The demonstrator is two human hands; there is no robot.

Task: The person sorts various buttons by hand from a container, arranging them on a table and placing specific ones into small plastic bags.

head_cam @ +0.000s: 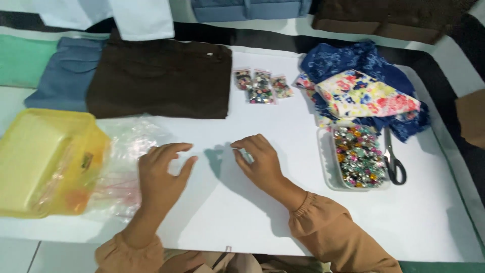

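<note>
The left hand [160, 177] is held palm down over the white sheet [283, 212], fingers spread and slightly curled, at the right edge of a heap of clear bags [124, 167]. Nothing is gripped in it; the fingertips seem placed to rest on or just beside the plastic, perhaps to keep it flat. The right hand [257, 162] lies a little to the right, fingers bent inward towards the thumb as if something small were pinched, but whether anything is held there cannot be told. Between the two hands only bare sheet and their shadow are seen.

A yellow box [45, 162] is set at the near left, touching the clear bags, so both are within easy reach of the left hand. To the right of the right hand, a clear tray [327, 167] filled with coloured buttons [357, 154] is placed, with scissors [393, 159] just beside it on its right. Further off, three small packets [261, 86] of buttons are laid in a row, well apart from the hands. Folded brown cloth [161, 78] and blue cloth [68, 76] lie at the far left, floral fabric [364, 91] at the far right, its edge resting over the far end of the tray. Nothing stands between the hands and the tray or the bags.
</note>
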